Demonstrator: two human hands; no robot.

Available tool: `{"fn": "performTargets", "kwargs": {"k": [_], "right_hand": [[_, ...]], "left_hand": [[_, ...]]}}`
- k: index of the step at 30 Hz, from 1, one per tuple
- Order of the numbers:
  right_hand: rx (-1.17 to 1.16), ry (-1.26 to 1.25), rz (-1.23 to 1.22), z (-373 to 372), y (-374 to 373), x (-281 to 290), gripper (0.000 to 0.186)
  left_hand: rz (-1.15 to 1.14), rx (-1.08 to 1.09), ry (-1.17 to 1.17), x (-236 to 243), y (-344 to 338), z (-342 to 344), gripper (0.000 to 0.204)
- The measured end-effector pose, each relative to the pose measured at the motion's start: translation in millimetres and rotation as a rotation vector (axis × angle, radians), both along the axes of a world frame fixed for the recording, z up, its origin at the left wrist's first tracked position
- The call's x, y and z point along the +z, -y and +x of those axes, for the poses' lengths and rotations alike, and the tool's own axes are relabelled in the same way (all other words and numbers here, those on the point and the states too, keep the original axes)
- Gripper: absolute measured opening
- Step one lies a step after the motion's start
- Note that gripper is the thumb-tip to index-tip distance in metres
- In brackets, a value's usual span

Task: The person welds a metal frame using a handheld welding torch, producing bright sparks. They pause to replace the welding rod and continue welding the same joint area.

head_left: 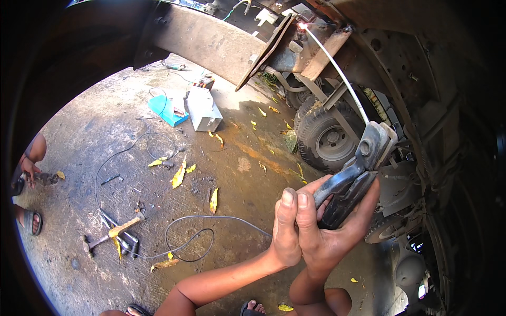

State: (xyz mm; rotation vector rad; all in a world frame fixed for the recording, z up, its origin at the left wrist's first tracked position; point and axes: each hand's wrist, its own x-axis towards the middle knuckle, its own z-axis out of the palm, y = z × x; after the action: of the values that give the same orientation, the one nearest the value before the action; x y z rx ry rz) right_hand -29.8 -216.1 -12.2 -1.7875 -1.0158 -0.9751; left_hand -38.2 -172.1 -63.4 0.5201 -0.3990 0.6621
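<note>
My right hand (334, 226) grips a black welding electrode holder (363, 158) with a worn metal-grey jaw. My left hand (287, 226) is closed beside it, its thumb alongside the right thumb and its fingers partly hidden around the holder. A long pale electrode (337, 68) runs up from the jaw to a bright red glowing spot (301, 26) on a rusty steel bracket (324, 52) of the vehicle frame. A flat steel plate (269, 50) stands beside that bracket.
Truck wheels (329, 139) sit under the frame at right. On concrete lie a silver box (205, 116), blue tray (161, 110), hammer (97, 242), tools with yellow handle (124, 229), cables (184, 216) and leaves (179, 174). Another person's hand (31, 174) and sandalled foot (31, 221) show at left.
</note>
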Motion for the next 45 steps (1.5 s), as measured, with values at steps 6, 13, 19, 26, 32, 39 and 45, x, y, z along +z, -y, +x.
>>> {"fn": "performTargets", "kwargs": {"k": [6,13,19,26,32,39,45], "right_hand": [[-0.001,0.020,0.015,2,-1,-1,0.096],[0.022,0.108,0.055,4,-3,-5,0.069],[0.012,0.032,0.065,1,0,-2,0.082],[-0.104,-0.010,0.007,-20,13,32,0.100],[-0.209,0.139,-0.066,-33,21,71,0.106],[-0.322,0.195,-0.197,-48,29,111,0.110],[-0.363,0.264,-0.489,-48,29,128,0.103]], "left_hand": [[0.008,-0.005,0.005,0,-1,1,0.082],[0.036,0.019,0.033,1,-3,-1,0.084],[0.098,0.018,0.067,6,-8,-1,0.088],[0.164,-0.071,0.321,18,-6,9,0.081],[0.280,-0.208,0.476,47,-19,7,0.084],[0.296,-0.488,0.444,82,-31,-10,0.094],[0.182,-0.613,0.566,79,-30,2,0.074]]}}
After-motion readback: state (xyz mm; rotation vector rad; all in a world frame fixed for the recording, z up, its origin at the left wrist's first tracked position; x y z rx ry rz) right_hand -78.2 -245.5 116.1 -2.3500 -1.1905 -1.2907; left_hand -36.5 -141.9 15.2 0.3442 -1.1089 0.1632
